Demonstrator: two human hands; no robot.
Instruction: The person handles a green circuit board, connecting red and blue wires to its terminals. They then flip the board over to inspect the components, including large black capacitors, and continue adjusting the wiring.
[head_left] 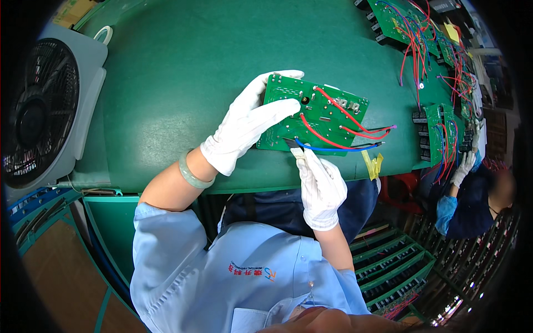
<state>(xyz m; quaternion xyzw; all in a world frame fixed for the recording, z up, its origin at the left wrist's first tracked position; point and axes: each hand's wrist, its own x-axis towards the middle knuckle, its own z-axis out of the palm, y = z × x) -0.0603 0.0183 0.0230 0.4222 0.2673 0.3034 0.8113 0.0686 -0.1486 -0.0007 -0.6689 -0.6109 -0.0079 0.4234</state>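
Note:
A green circuit board [327,119] is held over the near edge of the table with its solder side up. Red wires [325,135] and a blue wire [327,149] run across it toward the right. My left hand [239,122], in a white glove, grips the board's left part, with fingers over its face and others at its far edge. In its white glove, my right hand [322,186] pinches a small brush [291,144] with a dark, flat tip. That tip meets the board's near edge, beside the blue wire's end. Most of the brush's handle is hidden by the fingers.
A grey fan [91,61] stands at the left, near a tape roll [104,35]. Yellow tape [372,165] hangs at the green table's [183,72] near edge. More wired boards [444,133] lie at right, where another person's gloved hand [463,168] works. Green racks [394,269] stand below.

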